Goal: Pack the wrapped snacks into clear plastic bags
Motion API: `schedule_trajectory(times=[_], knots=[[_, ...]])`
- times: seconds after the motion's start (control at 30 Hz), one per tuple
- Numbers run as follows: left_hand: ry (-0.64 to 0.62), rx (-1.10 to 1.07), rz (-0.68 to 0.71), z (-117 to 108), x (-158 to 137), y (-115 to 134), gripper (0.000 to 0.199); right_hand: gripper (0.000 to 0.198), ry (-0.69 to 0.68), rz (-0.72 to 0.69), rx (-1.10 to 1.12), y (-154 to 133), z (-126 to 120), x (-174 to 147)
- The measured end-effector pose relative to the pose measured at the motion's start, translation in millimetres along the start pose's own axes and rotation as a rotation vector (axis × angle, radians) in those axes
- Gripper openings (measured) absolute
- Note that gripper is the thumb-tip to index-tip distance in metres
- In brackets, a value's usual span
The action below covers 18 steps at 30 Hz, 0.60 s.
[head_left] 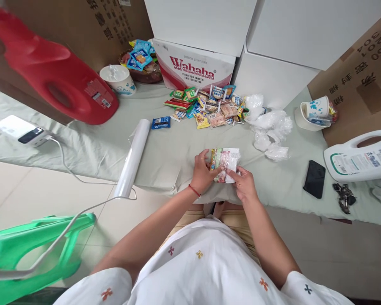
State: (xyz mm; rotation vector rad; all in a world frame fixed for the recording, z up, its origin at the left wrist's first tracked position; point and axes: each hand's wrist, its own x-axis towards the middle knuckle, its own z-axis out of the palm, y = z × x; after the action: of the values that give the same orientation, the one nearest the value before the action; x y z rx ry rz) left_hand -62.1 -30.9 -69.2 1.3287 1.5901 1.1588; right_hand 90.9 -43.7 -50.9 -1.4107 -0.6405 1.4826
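Observation:
Close to the table's front edge, both of my hands grip a small bundle of snack packets (226, 161) that has shiny clear plastic around it. My left hand (203, 171) holds its left side, thumb pressed on the front. At the lower right, my right hand (244, 183) pinches it between thumb and fingers. Colourful edges of packets show at the bundle's left, and a white part at its right. Beyond it lies a pile of wrapped snacks (209, 103), with one blue snack packet (161, 123) apart on the left. A roll of plastic film (135, 154) rests farther left.
Crumpled clear plastic (269, 125) lies right of the snack pile. A phone (314, 178), keys (345, 197) and a white detergent bottle (358, 156) are at the right. A red jug (57, 72), paper cup (118, 79) and power bank (22, 129) occupy the left. Boxes (195, 65) line the back.

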Motion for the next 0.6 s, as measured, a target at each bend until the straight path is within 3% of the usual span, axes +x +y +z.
schedule_trajectory(times=[0.13, 0.33, 0.6], knots=[[-0.132, 0.005, -0.057, -12, -12, 17, 0.041, 0.052, -0.094, 0.005, 0.027, -5, -2, -11], [-0.138, -0.044, -0.084, -15, -21, 28, 0.038, 0.052, -0.167, -0.29, -0.235, 2, -4, -20], [-0.186, -0.168, -0.111, -6, -32, 27, 0.047, 0.045, -0.024, -0.372, -0.404, 14, 0, -33]])
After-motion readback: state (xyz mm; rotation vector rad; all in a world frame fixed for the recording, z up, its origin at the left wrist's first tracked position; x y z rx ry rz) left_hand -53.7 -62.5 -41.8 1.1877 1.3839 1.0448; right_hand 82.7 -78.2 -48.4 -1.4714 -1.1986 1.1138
